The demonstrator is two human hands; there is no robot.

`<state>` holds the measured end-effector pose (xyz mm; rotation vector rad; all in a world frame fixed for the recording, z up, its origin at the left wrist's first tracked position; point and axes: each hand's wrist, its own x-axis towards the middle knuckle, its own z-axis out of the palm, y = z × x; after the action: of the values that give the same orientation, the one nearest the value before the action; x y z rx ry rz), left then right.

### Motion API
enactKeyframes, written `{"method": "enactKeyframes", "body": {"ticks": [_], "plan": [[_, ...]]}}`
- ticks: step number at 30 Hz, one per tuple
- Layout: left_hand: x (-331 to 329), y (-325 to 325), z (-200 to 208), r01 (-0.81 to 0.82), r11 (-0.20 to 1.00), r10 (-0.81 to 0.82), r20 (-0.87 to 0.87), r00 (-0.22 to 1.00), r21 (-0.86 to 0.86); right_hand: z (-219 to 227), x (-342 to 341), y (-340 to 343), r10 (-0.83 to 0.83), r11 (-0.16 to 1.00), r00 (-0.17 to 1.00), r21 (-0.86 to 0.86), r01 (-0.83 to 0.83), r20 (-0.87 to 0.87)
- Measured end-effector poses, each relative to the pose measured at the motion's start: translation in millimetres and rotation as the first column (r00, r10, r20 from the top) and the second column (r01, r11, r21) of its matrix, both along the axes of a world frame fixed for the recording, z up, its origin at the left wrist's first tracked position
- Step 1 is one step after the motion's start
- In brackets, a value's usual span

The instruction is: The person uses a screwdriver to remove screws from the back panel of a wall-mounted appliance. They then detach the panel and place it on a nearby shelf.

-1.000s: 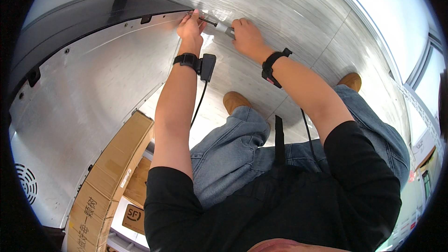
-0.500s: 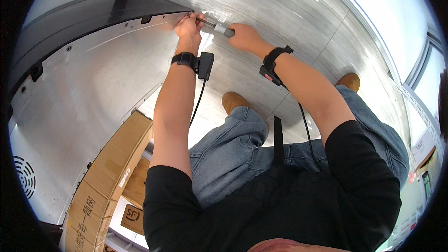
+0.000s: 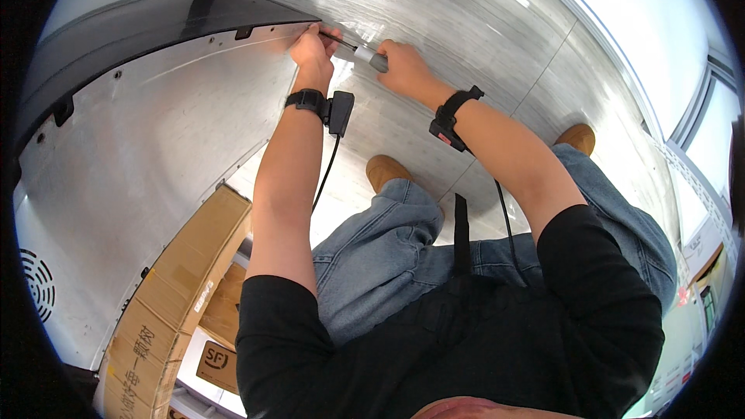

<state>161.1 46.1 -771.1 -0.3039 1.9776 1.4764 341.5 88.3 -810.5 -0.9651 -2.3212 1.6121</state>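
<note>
My right hand is closed round the grey handle of a screwdriver, which has a pale collar and a thin dark shaft. The shaft points left and slightly away, toward the far corner of a large silver metal panel. At that corner my left hand has its fingers curled beside the screwdriver's tip. The tip and whatever these fingers pinch are hidden from view. Black straps with small cabled boxes sit on both wrists.
A dark frame borders the panel's far edge, with holes and clips along it. Cardboard boxes stand near left beside the panel. Grey wood-look floor lies beyond my hands. A long white surface runs along the right.
My right hand has shifted its grip on the screwdriver handle and turned at the wrist. The screwdriver has moved slightly left. My left hand stays at the panel's corner.
</note>
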Motion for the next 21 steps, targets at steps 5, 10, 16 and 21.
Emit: {"method": "enactKeyframes", "body": {"ticks": [5,10,16,21], "plan": [[7.7,3.8,6.7,-0.01,1.0,0.009,0.059,0.998,0.012,3.5,8.8,5.2,0.012,0.989,0.998,-0.148,-0.003,0.06],[27.6,28.7,17.6,0.218,0.962,-0.23,0.056,0.972,0.166,1.9,38.4,22.9,-0.106,0.935,0.99,-0.331,0.13,0.091],[69.8,102.9,31.8,0.529,0.808,-0.555,0.034,0.831,0.26,18.1,106.5,66.1,-0.36,0.716,0.932,-0.628,0.305,0.042],[133.9,176.9,41.3,0.749,0.623,-0.75,-0.098,0.654,0.228,34.9,178.4,91.1,-0.559,0.652,0.829,-0.606,0.455,0.02]]}}
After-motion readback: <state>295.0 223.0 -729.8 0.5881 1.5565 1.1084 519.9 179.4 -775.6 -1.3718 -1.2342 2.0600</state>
